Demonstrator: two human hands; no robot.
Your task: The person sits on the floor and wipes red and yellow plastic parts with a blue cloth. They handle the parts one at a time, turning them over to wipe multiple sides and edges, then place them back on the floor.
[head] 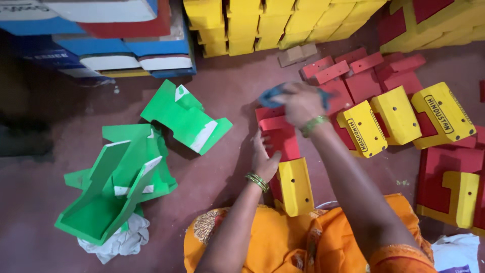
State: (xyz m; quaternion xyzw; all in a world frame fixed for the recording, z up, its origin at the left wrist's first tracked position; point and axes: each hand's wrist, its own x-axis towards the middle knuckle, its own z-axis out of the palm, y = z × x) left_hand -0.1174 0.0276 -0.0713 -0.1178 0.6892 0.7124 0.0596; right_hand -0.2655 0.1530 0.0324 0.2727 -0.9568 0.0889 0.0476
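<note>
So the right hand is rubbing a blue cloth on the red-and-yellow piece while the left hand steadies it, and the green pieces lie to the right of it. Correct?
Not quite. In the head view the green pieces lie to the left of the red-and-yellow piece, not the right. The rest holds: the right hand holds the blue cloth on it, and the left hand steadies it.

Red and yellow painted wooden piece [283, 151]: steadied at its left edge by the left hand [262, 159]. Blue cloth [273, 94]: gripped by the right hand [301, 103] above the red panel. Green pieces [126, 172] lie at left; yellow blocks [399, 119] at right.
</note>
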